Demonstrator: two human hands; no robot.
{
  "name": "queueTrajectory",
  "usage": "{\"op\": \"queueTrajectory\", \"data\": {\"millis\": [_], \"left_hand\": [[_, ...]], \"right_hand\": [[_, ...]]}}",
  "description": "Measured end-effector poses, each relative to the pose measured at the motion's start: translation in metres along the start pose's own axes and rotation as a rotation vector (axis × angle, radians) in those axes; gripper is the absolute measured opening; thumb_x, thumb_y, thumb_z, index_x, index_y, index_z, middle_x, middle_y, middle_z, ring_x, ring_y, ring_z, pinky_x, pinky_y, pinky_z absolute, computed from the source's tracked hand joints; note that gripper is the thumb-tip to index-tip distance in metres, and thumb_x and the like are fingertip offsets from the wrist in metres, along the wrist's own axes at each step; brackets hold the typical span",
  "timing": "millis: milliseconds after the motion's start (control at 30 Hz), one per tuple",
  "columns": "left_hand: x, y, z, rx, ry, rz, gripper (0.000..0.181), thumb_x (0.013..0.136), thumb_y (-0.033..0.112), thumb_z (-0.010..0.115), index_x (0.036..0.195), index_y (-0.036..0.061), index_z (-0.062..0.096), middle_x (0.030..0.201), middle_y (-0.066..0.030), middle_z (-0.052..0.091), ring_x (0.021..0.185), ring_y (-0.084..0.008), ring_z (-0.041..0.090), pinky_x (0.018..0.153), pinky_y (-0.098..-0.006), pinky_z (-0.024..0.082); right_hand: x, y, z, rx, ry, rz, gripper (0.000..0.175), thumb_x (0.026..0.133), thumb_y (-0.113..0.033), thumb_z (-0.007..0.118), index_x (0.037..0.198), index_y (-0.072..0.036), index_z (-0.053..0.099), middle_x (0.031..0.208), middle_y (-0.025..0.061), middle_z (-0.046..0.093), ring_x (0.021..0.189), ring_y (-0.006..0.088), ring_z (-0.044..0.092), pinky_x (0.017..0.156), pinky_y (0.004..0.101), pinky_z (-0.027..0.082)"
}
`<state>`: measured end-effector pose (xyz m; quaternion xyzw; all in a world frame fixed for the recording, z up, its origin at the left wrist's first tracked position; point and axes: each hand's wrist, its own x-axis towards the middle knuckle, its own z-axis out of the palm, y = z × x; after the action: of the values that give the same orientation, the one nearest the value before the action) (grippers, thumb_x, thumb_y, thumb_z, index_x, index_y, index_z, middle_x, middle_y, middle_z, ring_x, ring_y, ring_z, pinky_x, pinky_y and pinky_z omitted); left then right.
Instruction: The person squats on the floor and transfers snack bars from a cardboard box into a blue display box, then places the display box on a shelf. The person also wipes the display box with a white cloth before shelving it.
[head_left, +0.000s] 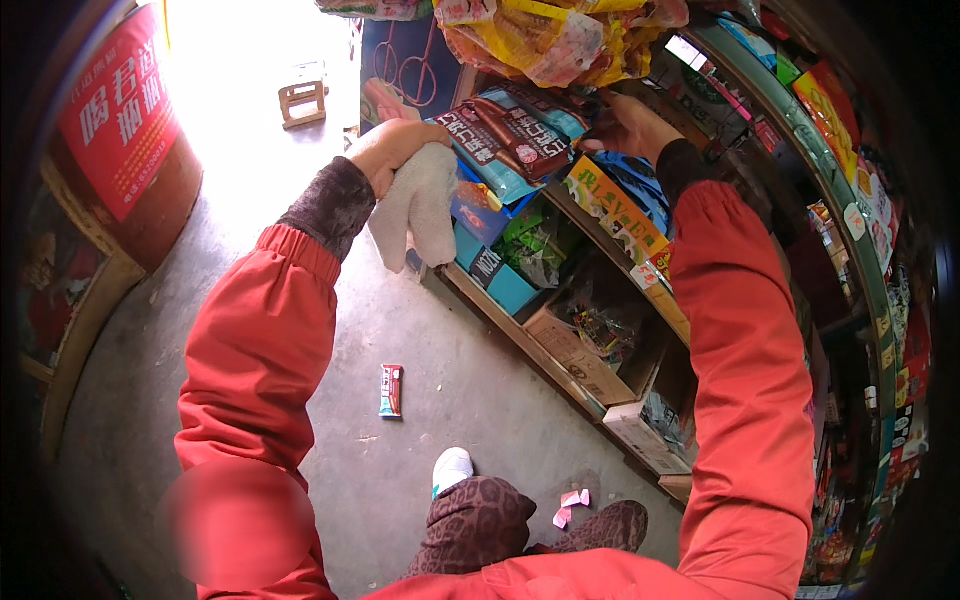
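Observation:
My left hand is closed on a pale grey cloth that hangs down in two lobes. It is up against the left end of a pile of brown-and-blue wrapped snack bars on the shelf top. At the pile's right end is my right hand, its fingertips in shadow below a yellow plastic bag; whether they grip anything is hidden. Just below, a yellow display box holds blue packets. A single wrapped bar in similar colours lies on the floor.
Below the shelf edge stand a turquoise box, a cardboard box and a white carton. A glass display case curves along the right. A red poster covers a rounded counter at left. Pink paper scraps lie near my feet.

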<state>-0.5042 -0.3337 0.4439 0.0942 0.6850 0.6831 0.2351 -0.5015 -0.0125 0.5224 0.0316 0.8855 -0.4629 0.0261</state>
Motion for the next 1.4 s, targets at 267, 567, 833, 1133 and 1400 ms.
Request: {"op": "queueTrajectory", "data": {"millis": [267,567,833,1133,1400], "left_hand": [[0.023,0.005,0.009,-0.069,-0.142,0.191,0.019,0.088,0.015,0.056,0.098,0.0004,0.062,0.083,-0.0063,0.064,0.066,-0.0131,0.062,0.057,-0.027,0.054],[0.044,-0.004,0.009,0.906,-0.121,0.892,0.029,0.075,0.005,0.061,0.104,0.0074,0.062,0.095,-0.0115,0.064,0.083,-0.0222,0.063,0.069,-0.0291,0.052],[0.029,-0.003,0.034,0.014,0.018,0.217,0.024,0.084,0.015,0.058,0.106,0.006,0.063,0.092,-0.0071,0.065,0.082,-0.0162,0.064,0.068,-0.0279,0.051],[0.056,0.006,0.061,0.018,0.077,0.357,0.036,0.085,0.024,0.06,0.109,-0.0029,0.058,0.084,-0.0098,0.064,0.071,-0.0155,0.061,0.061,-0.0287,0.047],[0.1,0.014,0.084,0.187,0.161,0.526,0.033,0.084,0.026,0.06,0.103,-0.0013,0.06,0.089,-0.0129,0.065,0.077,-0.0176,0.061,0.068,-0.0296,0.047]], "right_hand": [[0.004,0.006,-0.021,0.071,0.036,0.094,0.046,0.081,0.003,0.055,0.124,0.0,0.042,0.11,0.0163,0.057,0.09,0.0249,0.06,0.071,0.0302,0.05],[-0.006,0.005,-0.027,-0.008,0.112,0.123,0.046,0.081,-0.009,0.052,0.124,-0.003,0.039,0.093,0.0118,0.058,0.074,0.018,0.056,0.057,0.0255,0.043],[0.027,0.03,-0.027,0.22,0.292,0.251,0.04,0.09,-0.047,0.048,0.1,-0.008,0.051,0.07,0.0103,0.063,0.041,0.0112,0.047,0.035,0.0202,0.033],[0.019,0.063,-0.056,0.118,0.028,-0.252,0.033,0.094,-0.036,0.049,0.097,-0.004,0.05,0.077,0.0059,0.053,0.06,0.014,0.052,0.052,0.0213,0.043],[0.072,0.104,-0.101,-0.329,-0.025,-0.293,0.055,0.073,0.002,0.06,0.126,0.003,0.045,0.106,0.0176,0.059,0.092,0.0245,0.059,0.076,0.0301,0.048]]}}
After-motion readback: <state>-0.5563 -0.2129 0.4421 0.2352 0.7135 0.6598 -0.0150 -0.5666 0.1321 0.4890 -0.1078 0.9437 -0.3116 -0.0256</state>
